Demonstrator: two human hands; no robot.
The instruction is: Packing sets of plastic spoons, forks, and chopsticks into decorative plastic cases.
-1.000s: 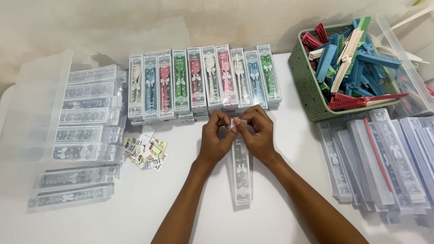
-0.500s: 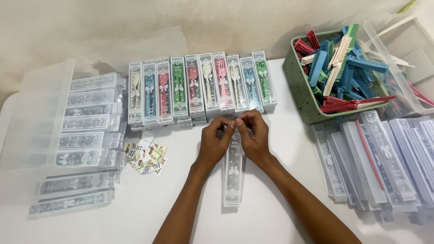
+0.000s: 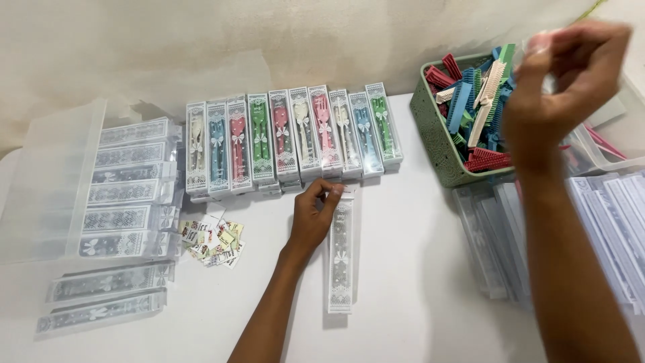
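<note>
1. I see a pale wall (image 3: 201, 40) behind a white surface (image 3: 416, 269).
2. A green basket (image 3: 437, 134) of combs sits far right.
3. My right hand (image 3: 564, 81) hangs raised there, blurred; fingers' state I cannot tell.
4. My left hand (image 3: 312, 215) pinches the clear box (image 3: 340, 255) top, mid-surface.

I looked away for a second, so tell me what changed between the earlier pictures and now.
The right hand let go of the clear lace-printed box and rose toward the green basket of combs. The left hand still pinches the box's top end. The row of packed boxes and the small labels are unchanged.
</note>
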